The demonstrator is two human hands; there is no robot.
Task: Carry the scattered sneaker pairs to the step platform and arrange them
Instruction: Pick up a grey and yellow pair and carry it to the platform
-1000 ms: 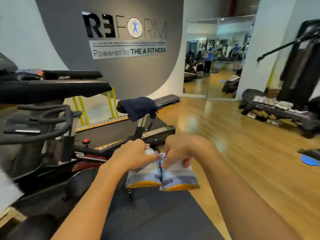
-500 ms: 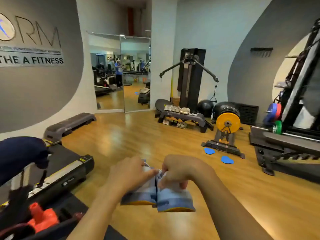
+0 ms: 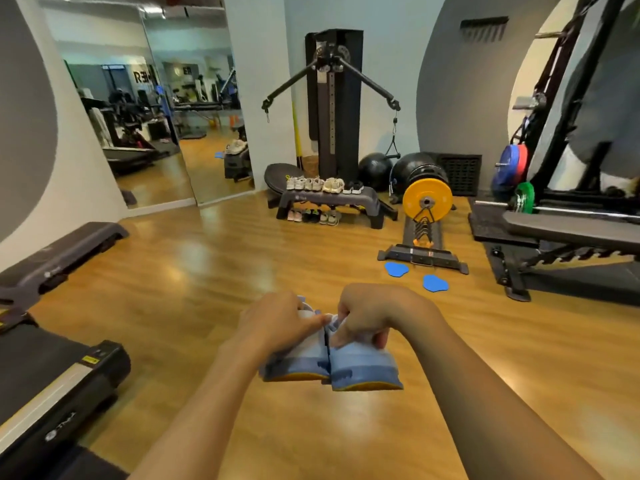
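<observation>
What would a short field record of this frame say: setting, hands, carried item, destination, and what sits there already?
setting: gym room, glossy wooden floor
left hand: grips one shoe of the pair of light blue sneakers with yellow soles
right hand: grips the other shoe
carried pair: side by side, soles down, off the floor
destination: dark grey step platform across the room
already there: row of pale sneakers on top; more shoes underneath
</observation>
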